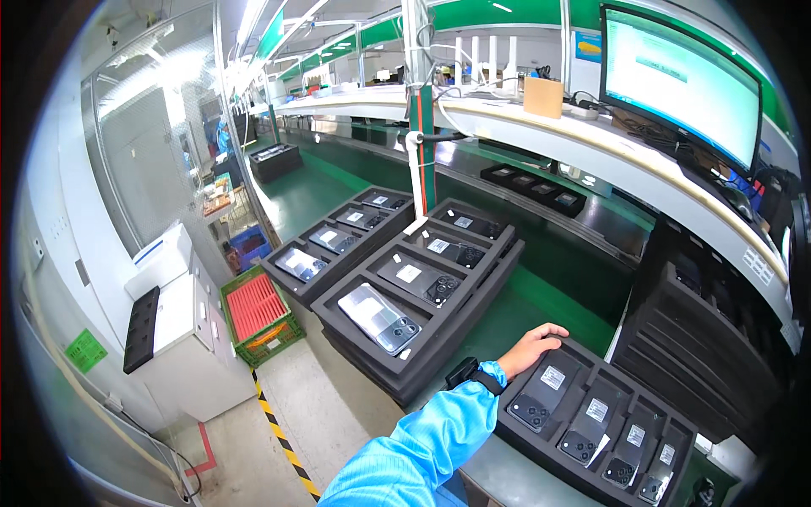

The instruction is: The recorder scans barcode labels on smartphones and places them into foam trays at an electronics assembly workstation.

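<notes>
My left hand (530,350), in a light blue sleeve with a dark watch at the wrist, grips the far left corner of a black foam tray (522,434). Its fingers bend over the tray's edge. In the tray's slots lie several dark smartphones (532,411), each with a white label and a camera cluster toward the near side. To the left of the hand stands a stack of black foam trays (359,352); its top one holds several phones, among them a silvery one (376,314) in the nearest slot. My right hand is out of view.
Another phone-filled foam tray (287,287) sits behind the stack. More black trays (676,346) are piled under the right bench. A monitor (680,84) stands on that bench. A white post (414,160) rises behind the stack. A green crate (269,334) stands at left.
</notes>
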